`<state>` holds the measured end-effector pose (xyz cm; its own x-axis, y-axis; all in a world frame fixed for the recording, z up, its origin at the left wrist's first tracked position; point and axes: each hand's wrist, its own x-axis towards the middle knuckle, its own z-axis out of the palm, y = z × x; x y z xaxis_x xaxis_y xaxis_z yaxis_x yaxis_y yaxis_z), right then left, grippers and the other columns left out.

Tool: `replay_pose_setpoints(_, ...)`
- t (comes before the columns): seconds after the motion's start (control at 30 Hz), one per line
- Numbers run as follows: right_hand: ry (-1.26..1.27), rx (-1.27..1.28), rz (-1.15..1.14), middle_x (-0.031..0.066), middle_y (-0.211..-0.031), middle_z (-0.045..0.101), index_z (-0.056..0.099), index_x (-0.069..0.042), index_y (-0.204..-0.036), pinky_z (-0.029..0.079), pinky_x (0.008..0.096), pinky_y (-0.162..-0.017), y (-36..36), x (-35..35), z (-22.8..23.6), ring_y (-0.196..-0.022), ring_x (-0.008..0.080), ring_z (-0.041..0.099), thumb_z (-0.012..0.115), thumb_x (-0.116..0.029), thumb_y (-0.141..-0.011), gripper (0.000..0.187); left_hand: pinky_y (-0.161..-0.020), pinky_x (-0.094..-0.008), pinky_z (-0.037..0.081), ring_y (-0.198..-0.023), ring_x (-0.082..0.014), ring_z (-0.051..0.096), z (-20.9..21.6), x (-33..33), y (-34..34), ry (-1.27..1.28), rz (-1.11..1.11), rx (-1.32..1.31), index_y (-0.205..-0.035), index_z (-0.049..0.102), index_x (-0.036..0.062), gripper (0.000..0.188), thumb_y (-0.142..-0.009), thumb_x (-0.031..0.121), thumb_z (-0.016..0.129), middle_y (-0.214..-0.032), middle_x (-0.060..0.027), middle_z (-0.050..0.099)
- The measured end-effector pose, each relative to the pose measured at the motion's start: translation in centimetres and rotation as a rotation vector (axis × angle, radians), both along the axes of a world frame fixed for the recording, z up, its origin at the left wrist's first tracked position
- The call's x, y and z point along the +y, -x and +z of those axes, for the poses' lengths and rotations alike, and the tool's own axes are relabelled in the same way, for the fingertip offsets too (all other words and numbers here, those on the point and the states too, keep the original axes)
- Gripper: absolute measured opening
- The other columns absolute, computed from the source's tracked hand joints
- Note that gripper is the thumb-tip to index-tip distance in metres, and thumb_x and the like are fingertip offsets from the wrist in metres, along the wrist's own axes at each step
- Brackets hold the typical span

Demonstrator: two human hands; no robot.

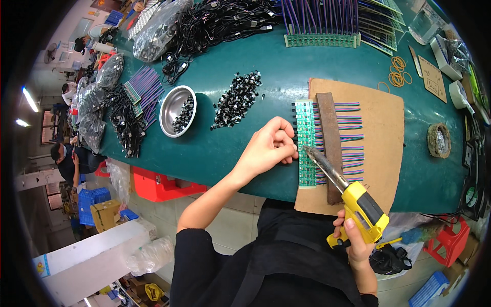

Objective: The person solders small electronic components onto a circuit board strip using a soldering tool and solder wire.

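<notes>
My right hand grips the handle of a yellow and black soldering gun. Its metal barrel slants up and left, and the tip meets or hovers just above a green circuit board strip. Against the left edge of that strip, my left hand is closed in a pinch; whatever lies between the fingertips is hidden. Small black connectors line the strip's upper left edge. Purple and dark wires run right from the board, crossed by a brown flat bar. Everything there rests on a cardboard sheet.
Left of the board are a pile of small black connectors and a metal bowl holding more. Wired boards and black cables cover the far side. Rubber bands and a round tip-cleaner pot sit at right.
</notes>
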<state>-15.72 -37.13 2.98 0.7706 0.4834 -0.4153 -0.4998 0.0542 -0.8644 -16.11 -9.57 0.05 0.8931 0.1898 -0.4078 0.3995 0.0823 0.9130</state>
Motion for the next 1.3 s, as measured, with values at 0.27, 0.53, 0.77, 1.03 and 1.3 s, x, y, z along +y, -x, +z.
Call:
replay_pose_setpoints(0.27, -0.096, -0.021, -0.055, 0.017, -0.094, 0.058, 0.048, 0.005, -0.117, 0.054, 0.0306, -0.055, -0.1, 0.1, 0.2, -0.085, 0.0241, 0.06, 0.054, -0.01, -0.085, 0.036, -0.059, -0.0225, 0.049, -0.069, -0.0105, 0.061, 0.0, 0.0, 0.1, -0.031, -0.004, 0.001, -0.096, 0.043, 0.0033, 0.02, -0.083, 0.001, 0.057, -0.074, -0.0054, 0.06)
replay_pose_setpoints(0.53, -0.085, -0.047, -0.11, 0.0172, -0.092, 0.057, 0.047, 0.006, -0.117, 0.053, 0.0286, -0.052, -0.2, -0.6, 0.0, -0.084, 0.0242, 0.06, 0.055, -0.012, -0.083, 0.04, -0.06, -0.0223, 0.048, -0.068, -0.0071, 0.059, 1.4, 1.8, -0.1, -0.409, -0.082, -0.088, -0.093, 0.056, 0.0001, 0.009, -0.085, 0.004, 0.057, -0.075, -0.0049, 0.063)
replay_pose_setpoints(0.77, -0.122, -0.052, -0.093, 0.0171, -0.093, 0.057, 0.047, 0.006, -0.118, 0.053, 0.0287, -0.052, -0.1, -0.7, 0.0, -0.084, 0.0245, 0.059, 0.055, -0.011, -0.083, 0.039, -0.065, -0.0358, 0.047, -0.075, -0.0236, 0.056, -0.7, 5.8, -2.8, -1.451, 0.123, -0.329, -0.091, 0.062, 0.0055, 0.015, -0.078, 0.014, 0.065, -0.077, -0.0068, 0.054)
replay_pose_setpoints(1.03, -0.123, -0.046, -0.087, 0.0175, -0.094, 0.057, 0.047, 0.005, -0.119, 0.054, 0.03, -0.054, -0.2, -1.1, -0.2, -0.086, 0.0256, 0.059, 0.054, -0.01, -0.084, 0.039, -0.06, -0.0216, 0.044, -0.066, -0.0081, 0.055, 0.4, 3.6, -1.7, -0.424, 0.13, -0.18, -0.088, 0.056, 0.0032, 0.006, -0.085, 0.007, 0.059, -0.075, -0.0027, 0.058)
replay_pose_setpoints(1.3, -0.12, 0.007, -0.044, 0.0177, -0.095, 0.058, 0.047, 0.005, -0.119, 0.055, 0.0299, -0.056, -0.1, -0.8, 0.0, -0.089, 0.0263, 0.06, 0.055, -0.01, -0.084, 0.039, -0.063, -0.0242, 0.05, -0.069, -0.0111, 0.06, -0.1, 0.0, 1.8, 0.116, 0.055, -0.068, -0.09, 0.053, 0.0001, 0.007, -0.085, 0.002, 0.056, -0.08, -0.0084, 0.062)
